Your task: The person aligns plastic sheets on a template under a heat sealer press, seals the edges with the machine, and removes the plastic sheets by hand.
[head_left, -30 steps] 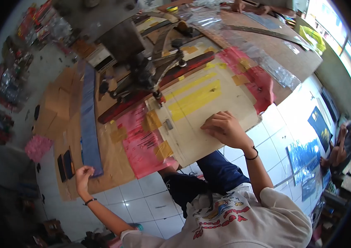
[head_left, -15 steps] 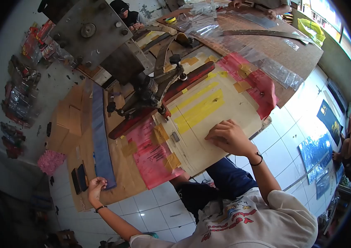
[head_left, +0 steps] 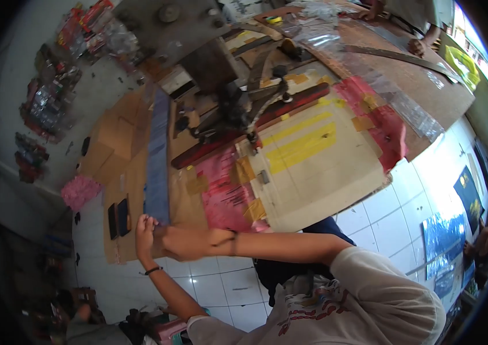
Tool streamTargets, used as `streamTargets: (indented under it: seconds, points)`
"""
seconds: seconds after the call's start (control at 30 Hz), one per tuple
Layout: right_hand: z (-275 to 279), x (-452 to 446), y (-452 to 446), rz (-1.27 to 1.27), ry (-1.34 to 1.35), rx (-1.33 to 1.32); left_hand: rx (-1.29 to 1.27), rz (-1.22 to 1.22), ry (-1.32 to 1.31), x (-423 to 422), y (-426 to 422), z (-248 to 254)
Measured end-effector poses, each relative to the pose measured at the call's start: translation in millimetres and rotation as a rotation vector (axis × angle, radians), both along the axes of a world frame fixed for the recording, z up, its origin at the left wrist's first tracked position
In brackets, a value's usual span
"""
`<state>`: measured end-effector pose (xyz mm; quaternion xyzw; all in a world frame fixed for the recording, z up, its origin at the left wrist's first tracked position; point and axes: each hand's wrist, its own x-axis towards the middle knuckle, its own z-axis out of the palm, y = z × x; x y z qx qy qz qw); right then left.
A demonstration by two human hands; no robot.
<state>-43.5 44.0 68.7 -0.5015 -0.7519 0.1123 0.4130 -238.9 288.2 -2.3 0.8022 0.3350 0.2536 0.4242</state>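
At the near end of the long blue strip [head_left: 159, 155], my left hand [head_left: 145, 227] is closed in a pinch; whatever it may hold is too small to make out. My right hand [head_left: 183, 242] is right beside it, blurred, its fingers hidden from clear view. The strip lies on brown paper [head_left: 187, 204] at the left part of the table. To the right is a cream board [head_left: 313, 178] with yellow tape [head_left: 302, 148], beneath the red bar [head_left: 292, 104] of a metal press [head_left: 209, 66]. Pink sheet [head_left: 225, 198] adjoins the board's left side.
Two dark flat objects [head_left: 117, 218] lie at the table's left edge, near a pink bundle [head_left: 80, 192]. Another person's hand [head_left: 417, 47] rests on the far table [head_left: 445, 103], by a long dark strip [head_left: 399, 56]. Blue shiny sheets [head_left: 444, 237] lie on the tiled floor.
My right hand has left the cream board and crossed leftward to my left hand at the blue strip. The whole view has shifted, with the table appearing farther right.
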Motion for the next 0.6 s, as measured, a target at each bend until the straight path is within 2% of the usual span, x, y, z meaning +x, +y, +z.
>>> streamTargets:
  seconds: [0.03, 0.1, 0.13, 0.23, 0.3, 0.4, 0.43, 0.47, 0.53, 0.6]
  points:
    - [-9, -16, 30, -0.019, -0.148, -0.136, -0.003, 0.014, -0.037, 0, 0, -3]
    - [-83, -39, 91, -0.074, -0.129, -0.017, -0.030, 0.061, -0.057, 1, -4, 1]
    - [-99, -47, 112, -0.102, -0.123, 0.045, -0.052, 0.094, -0.047, 4, -7, 4]
    - [-101, -31, 99, -0.077, -0.051, 0.206, -0.171, 0.165, -0.030, 8, -19, 27]
    - [-98, -23, 99, -0.068, -0.105, 0.175, -0.212, 0.207, -0.045, 12, -20, 40]
    - [-87, -25, 91, -0.063, -0.079, 0.065, 0.083, 0.167, -0.159, -5, 37, 45]
    - [-82, -20, 93, -0.062, -0.073, 0.022, 0.176, 0.224, -0.140, -1, 44, 65]
    - [-85, -19, 98, -0.040, -0.014, 0.008, 0.265, 0.285, -0.118, 3, 44, 88]
    - [-86, -15, 100, -0.012, 0.068, -0.018, 0.436, 0.235, -0.097, 11, 47, 116]
    - [-91, -16, 109, -0.056, 0.184, 0.037, 0.476, 0.201, -0.112, 22, 32, 123]
